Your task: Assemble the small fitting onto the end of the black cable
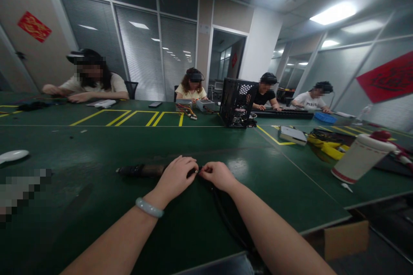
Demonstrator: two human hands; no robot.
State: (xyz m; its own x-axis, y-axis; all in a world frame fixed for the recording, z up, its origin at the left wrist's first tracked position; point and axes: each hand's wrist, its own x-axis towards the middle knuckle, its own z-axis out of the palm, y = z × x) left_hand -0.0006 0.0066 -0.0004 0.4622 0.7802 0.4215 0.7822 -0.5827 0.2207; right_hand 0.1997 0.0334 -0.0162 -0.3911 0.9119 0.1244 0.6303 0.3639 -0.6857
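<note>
A dark, long cylindrical tool point(142, 170) with a narrow tip lies on the green tabletop, its tip toward the left. My left hand point(179, 176), with a pale green bangle on the wrist, curls over the tool's right end and hides that part. Close beside it, my right hand point(219, 176) is closed in a pinch near the left fingertips; what sits between its fingers is too small and dark to name. A black cable point(227, 217) runs from beneath the right hand toward the table's near edge.
A black computer case point(237, 103) stands mid-table. At right are a silver box-shaped drive point(292, 135), yellow items point(334, 150) and a white cup point(361, 159). A white spoon-like object point(14, 156) lies at left. Several people work across the table.
</note>
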